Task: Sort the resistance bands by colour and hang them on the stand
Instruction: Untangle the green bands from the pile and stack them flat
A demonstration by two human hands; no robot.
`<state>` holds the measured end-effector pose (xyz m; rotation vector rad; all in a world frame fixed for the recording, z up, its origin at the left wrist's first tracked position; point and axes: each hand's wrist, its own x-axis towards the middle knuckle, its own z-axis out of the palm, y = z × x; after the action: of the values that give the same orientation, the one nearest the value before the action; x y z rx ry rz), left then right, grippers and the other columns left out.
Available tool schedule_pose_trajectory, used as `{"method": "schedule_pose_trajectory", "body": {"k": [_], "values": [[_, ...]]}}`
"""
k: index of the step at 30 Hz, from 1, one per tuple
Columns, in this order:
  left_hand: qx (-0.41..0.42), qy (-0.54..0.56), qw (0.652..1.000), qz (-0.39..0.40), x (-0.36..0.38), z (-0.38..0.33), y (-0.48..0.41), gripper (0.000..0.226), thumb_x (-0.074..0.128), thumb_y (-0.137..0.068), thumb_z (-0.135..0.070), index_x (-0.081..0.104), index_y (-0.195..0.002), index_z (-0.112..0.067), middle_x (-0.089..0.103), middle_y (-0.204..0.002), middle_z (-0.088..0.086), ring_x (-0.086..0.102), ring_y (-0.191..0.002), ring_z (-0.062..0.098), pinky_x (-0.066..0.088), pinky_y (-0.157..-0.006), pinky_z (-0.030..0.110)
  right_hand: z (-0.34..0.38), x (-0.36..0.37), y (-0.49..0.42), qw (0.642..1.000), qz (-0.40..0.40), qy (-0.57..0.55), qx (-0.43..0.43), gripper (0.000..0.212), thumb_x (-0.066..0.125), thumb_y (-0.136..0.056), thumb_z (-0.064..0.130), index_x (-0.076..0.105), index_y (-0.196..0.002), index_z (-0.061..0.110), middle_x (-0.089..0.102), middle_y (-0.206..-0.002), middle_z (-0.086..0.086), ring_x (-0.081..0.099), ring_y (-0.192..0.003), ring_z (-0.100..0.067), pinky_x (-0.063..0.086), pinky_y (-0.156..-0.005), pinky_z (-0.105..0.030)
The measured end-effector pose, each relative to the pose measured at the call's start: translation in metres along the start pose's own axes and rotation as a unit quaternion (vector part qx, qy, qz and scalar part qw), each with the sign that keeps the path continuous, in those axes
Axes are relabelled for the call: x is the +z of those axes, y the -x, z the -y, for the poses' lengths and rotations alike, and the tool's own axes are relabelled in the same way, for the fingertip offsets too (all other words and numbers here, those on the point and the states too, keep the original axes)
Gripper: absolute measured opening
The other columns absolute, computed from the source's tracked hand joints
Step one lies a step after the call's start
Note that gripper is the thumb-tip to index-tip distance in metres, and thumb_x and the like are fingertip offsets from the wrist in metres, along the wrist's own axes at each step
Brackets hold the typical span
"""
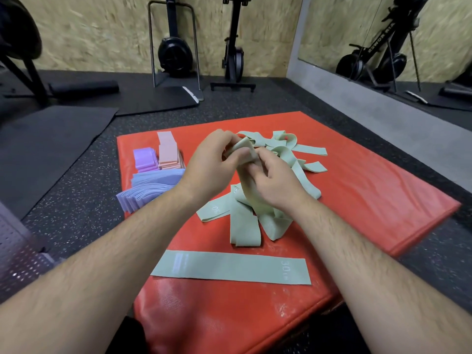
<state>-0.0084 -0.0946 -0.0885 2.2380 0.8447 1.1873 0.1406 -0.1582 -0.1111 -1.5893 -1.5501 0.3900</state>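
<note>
A tangled heap of pale green resistance bands [283,152] lies on the red mat [357,195]. Above the heap, my left hand [212,162] and my right hand [275,180] both grip one green band [244,146], which is crumpled between my fingers. One green band [229,268] lies flat and straight near the mat's front edge, marked 30. At the mat's left side sit sorted stacks: pink bands [167,149], purple bands [144,158] and lavender-blue bands [150,189].
The red mat lies on a dark speckled gym floor. Black floor mats [51,139] lie to the left. A metal frame stand [173,44] and exercise machines stand against the far chipboard wall. A mirror [396,39] is at the right. A perforated grey object [18,251] sits at the near left.
</note>
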Motion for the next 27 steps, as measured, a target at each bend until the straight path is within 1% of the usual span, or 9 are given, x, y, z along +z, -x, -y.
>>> {"method": "schedule_pose_trajectory", "body": {"k": [2,4,7,11,13,19,21,24,27], "values": [[-0.008,0.006,0.999,-0.034,-0.004,0.003,-0.001,0.013,0.063,-0.095,-0.024,0.058,-0.085,-0.018,0.053,-0.083,-0.007,0.046,-0.076,0.004,0.035,-0.068,0.017,0.0,0.001,0.0,1.0,0.009,0.004,-0.005,0.003,0.059,-0.097,0.022,0.058,-0.1,0.022,0.067,-0.089,0.007,0.061,-0.086,-0.012,0.05,-0.08,-0.036],[-0.024,0.02,0.998,-0.052,-0.008,0.005,-0.002,0.013,0.062,-0.095,-0.023,0.058,-0.084,-0.018,0.052,-0.08,-0.01,0.046,-0.074,0.003,0.035,-0.067,0.015,0.0,0.0,0.0,1.0,0.014,0.019,-0.005,0.007,0.064,-0.094,0.024,0.058,-0.097,0.023,0.065,-0.085,0.01,0.06,-0.082,-0.01,0.048,-0.076,-0.033],[-0.058,0.039,0.994,-0.083,-0.014,0.007,-0.001,0.016,0.062,-0.095,-0.023,0.06,-0.085,-0.011,0.058,-0.08,-0.001,0.046,-0.071,0.005,0.035,-0.063,0.017,-0.005,-0.002,0.0,0.996,0.033,0.078,-0.002,0.012,0.065,-0.094,0.026,0.055,-0.095,0.021,0.061,-0.084,0.01,0.057,-0.08,-0.012,0.046,-0.073,-0.033],[-0.095,0.086,0.985,-0.117,-0.024,0.01,-0.002,0.016,0.062,-0.094,-0.024,0.06,-0.083,-0.014,0.058,-0.079,-0.002,0.051,-0.072,0.01,0.041,-0.067,0.025,-0.013,-0.001,0.002,0.991,0.053,0.124,0.025,0.012,0.064,-0.094,0.028,0.056,-0.097,0.02,0.063,-0.088,0.006,0.058,-0.084,-0.018,0.05,-0.08,-0.042],[-0.105,0.104,0.981,-0.122,-0.027,0.01,-0.001,0.015,0.063,-0.094,-0.026,0.061,-0.083,-0.015,0.059,-0.079,-0.001,0.054,-0.073,0.013,0.045,-0.069,0.034,-0.015,-0.003,0.002,0.992,0.043,0.114,0.029,0.009,0.062,-0.095,0.027,0.06,-0.098,0.019,0.065,-0.089,0.005,0.06,-0.086,-0.017,0.051,-0.081,-0.041],[-0.128,0.184,0.966,-0.13,-0.035,0.005,0.003,0.019,0.061,-0.096,-0.028,0.062,-0.09,-0.01,0.057,-0.067,-0.003,0.051,-0.061,0.014,0.043,-0.06,0.037,-0.016,-0.02,0.004,0.998,-0.019,-0.004,0.053,0.013,0.058,-0.099,0.021,0.064,-0.088,0.019,0.057,-0.069,0.013,0.049,-0.06,0.001,0.038,-0.058,-0.015],[-0.13,0.193,0.964,-0.126,-0.035,0.004,0.004,0.018,0.061,-0.097,-0.028,0.062,-0.09,-0.011,0.058,-0.068,-0.003,0.051,-0.061,0.013,0.043,-0.06,0.036,-0.02,-0.024,0.004,0.998,-0.004,-0.012,0.067,0.012,0.056,-0.098,0.012,0.067,-0.095,0.017,0.065,-0.077,0.011,0.056,-0.067,0.005,0.043,-0.066,-0.015],[-0.132,0.191,0.962,-0.144,-0.035,0.002,0.004,0.017,0.06,-0.097,-0.025,0.062,-0.09,-0.01,0.058,-0.069,0.001,0.05,-0.061,0.013,0.043,-0.06,0.032,-0.032,-0.029,0.008,0.994,0.042,0.03,0.091,0.026,0.056,-0.092,0.003,0.065,-0.097,0.027,0.072,-0.092,0.008,0.068,-0.09,-0.009,0.053,-0.083,-0.029],[-0.145,0.183,0.957,-0.17,-0.038,0.005,0.001,0.016,0.058,-0.098,-0.022,0.061,-0.091,-0.009,0.058,-0.071,0.003,0.049,-0.056,0.009,0.042,-0.055,0.024,-0.041,-0.036,0.017,0.984,0.082,0.094,0.13,0.027,0.055,-0.088,0.003,0.061,-0.089,0.03,0.068,-0.089,0.01,0.064,-0.086,-0.012,0.05,-0.068,-0.027]]}}
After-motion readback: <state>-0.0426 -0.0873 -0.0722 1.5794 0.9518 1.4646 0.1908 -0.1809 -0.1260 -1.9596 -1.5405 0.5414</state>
